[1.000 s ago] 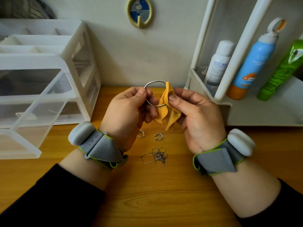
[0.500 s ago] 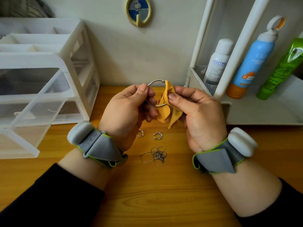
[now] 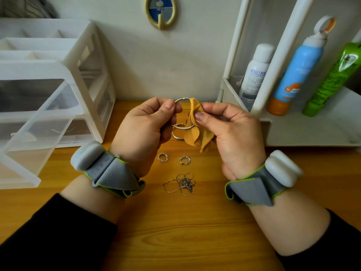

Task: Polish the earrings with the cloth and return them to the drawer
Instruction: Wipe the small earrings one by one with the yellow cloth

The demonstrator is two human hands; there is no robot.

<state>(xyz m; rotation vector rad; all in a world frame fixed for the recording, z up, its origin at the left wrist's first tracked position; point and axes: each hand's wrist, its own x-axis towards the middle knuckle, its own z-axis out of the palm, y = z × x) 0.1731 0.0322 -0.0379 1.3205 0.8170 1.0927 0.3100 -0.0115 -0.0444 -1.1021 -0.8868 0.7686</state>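
Wide wooden worktop (image 3: 175, 231) fills the view, and on its left stands the white drawer unit (image 3: 84, 75) with one clear drawer (image 3: 29, 124) pulled well out towards us. Over on the right is a white rack (image 3: 312, 130) against the wall, holding a white spray can (image 3: 254, 75), a blue bottle (image 3: 295, 75) and a green bottle (image 3: 332, 79). Centre stage, both hands are raised above the worktop, close together: the left hand (image 3: 144, 130) has fingers curled, thumb and forefinger pinching the left side of a large silver hoop earring (image 3: 182, 99). The right hand (image 3: 232, 137) is curled too, thumb and fingers pinching a yellow cloth (image 3: 193, 126) folded round the hoop's right side, the loose ends hanging down. Down on the wood between the wrists lies a tangled silver chain (image 3: 181, 184). Just under the held hoop a second hoop (image 3: 176, 136) peeks out, half hidden by the left fingers and the cloth. Smallest of all, two little silver earrings (image 3: 163, 157) (image 3: 184, 160) lie side by side, apart from each other, between the hands and the chain
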